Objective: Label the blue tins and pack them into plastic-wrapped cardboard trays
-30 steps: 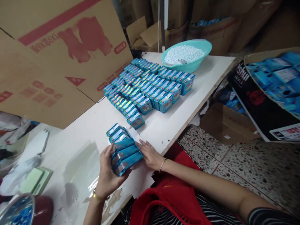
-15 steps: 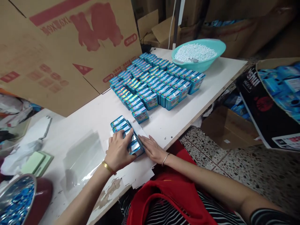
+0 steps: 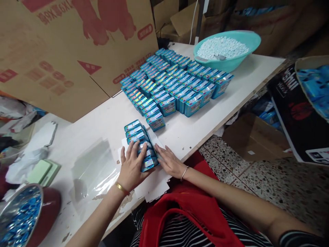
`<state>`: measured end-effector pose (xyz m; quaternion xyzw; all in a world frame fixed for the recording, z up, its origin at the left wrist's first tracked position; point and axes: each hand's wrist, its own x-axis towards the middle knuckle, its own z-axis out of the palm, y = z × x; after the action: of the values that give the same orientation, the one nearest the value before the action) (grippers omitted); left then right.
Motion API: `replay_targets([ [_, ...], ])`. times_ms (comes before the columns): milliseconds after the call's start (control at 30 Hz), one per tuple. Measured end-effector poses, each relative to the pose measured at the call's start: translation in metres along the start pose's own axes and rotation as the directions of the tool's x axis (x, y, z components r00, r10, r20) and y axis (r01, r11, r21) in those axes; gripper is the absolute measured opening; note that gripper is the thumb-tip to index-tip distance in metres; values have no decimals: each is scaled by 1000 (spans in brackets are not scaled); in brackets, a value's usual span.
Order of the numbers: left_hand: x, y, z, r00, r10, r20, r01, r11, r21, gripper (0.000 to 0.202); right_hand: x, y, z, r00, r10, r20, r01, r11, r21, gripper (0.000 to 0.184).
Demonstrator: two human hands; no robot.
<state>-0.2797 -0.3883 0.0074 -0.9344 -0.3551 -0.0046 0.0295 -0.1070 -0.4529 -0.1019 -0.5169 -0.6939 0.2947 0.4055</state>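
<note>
A short row of small blue boxes (image 3: pixel 137 137) stands on white paper near the table's front edge. My left hand (image 3: pixel 132 168) lies on the near end of the row, fingers spread flat over the box tops. On the row's right side my right hand (image 3: pixel 169 162) presses flat, fingers stretched out against the boxes. Neither hand lifts a box. Beyond them a large block of the same blue boxes (image 3: pixel 174 85) stands in several rows on the white table (image 3: pixel 102 120).
A teal basin (image 3: pixel 228 51) of small white pieces sits at the far end. Big cardboard sheets (image 3: pixel 64 51) lean at the left. Clear film (image 3: pixel 92 168), a green pad (image 3: pixel 41 171) and a metal bowl (image 3: pixel 17 216) of blue items lie left. A box of blue packs (image 3: pixel 311 103) stands right.
One second ago my left hand held a stack of boxes tilted up; it laid them down into the row and now rests flat on them. My right hand stayed beside the row.
</note>
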Motion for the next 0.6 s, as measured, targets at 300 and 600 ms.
replay_targets([
  [300,-5,15,10,999,-42,-6,42,998,-49,100,-13,7,2,999,-6,34,1,991,132,64],
  [600,-78,-132,40,764,-644,-33,606,735,-305,30,-36,16,-33,912,349,-217,-277,913,300,58],
])
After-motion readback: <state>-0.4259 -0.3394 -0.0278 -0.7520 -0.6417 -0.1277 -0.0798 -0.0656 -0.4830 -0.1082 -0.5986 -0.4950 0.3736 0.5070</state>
